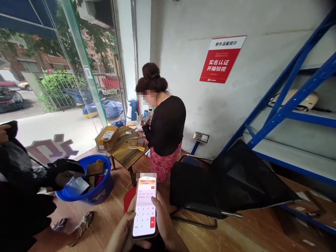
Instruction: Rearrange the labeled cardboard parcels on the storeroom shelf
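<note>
A smartphone [144, 207] with a lit keypad screen is upright at the bottom centre. My left hand [124, 229] grips its left edge and underside. My right hand [164, 224] holds the right edge, with the thumb resting on the screen's right side. Both hands are low in the view, above the wooden floor.
A person in a black top stands at a small wooden table [126, 154] carrying a cardboard box [106, 137]. A blue tub [98, 190] of rubbish sits at left beside another person in black. A black chair [223, 185] is at right, with blue shelving [294, 112] behind it.
</note>
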Demonstrator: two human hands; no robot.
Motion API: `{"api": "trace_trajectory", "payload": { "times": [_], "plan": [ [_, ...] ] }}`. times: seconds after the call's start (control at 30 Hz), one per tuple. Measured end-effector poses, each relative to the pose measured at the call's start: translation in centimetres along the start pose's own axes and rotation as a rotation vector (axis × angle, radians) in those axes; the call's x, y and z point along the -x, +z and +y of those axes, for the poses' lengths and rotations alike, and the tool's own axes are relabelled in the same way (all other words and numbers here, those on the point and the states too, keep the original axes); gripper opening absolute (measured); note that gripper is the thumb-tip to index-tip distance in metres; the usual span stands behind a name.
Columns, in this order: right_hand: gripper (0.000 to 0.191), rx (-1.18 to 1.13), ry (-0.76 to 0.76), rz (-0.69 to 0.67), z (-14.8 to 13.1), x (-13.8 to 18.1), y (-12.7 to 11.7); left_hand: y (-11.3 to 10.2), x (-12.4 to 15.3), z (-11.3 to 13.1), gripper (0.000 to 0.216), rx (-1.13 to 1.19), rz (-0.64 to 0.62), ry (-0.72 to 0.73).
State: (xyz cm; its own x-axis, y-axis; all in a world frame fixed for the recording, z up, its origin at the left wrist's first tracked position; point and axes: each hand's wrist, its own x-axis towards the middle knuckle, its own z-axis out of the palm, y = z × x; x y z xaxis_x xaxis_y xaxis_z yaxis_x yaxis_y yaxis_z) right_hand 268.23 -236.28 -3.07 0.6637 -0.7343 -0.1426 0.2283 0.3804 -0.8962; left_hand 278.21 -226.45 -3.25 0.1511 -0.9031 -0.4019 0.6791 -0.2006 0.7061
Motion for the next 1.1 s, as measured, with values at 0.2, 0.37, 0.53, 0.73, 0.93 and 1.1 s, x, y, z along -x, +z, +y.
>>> {"api": "trace_trajectory", "payload": {
  "times": [0.2,0.37,0.53,0.73,0.93,1.1],
  "plan": [
    [0.064,-0.001,0.060,-0.079,0.5,2.7,2.1,-0.9,2.1,0.7,0.100,0.073,-0.016,0.026],
    [0.069,0.100,-0.007,-0.177,0.1,3.2,2.7,-1.5,3.2,1.2,0.107,0.106,-0.037,-0.009],
    [0.072,0.133,-0.057,-0.229,0.0,3.4,3.2,-1.0,4.1,2.2,0.100,0.044,-0.002,0.022],
    [0.058,0.062,0.024,-0.052,0.2,3.0,4.4,-0.5,4.3,2.6,0.105,0.114,0.014,0.024],
    [0.054,0.038,0.062,-0.120,0.5,2.7,4.1,-1.2,4.2,2.7,0.108,0.106,-0.043,0.041],
    [0.064,0.119,0.015,-0.156,0.5,2.6,4.4,-1.5,4.4,2.9,0.105,0.017,-0.029,0.087]
  ]
}}
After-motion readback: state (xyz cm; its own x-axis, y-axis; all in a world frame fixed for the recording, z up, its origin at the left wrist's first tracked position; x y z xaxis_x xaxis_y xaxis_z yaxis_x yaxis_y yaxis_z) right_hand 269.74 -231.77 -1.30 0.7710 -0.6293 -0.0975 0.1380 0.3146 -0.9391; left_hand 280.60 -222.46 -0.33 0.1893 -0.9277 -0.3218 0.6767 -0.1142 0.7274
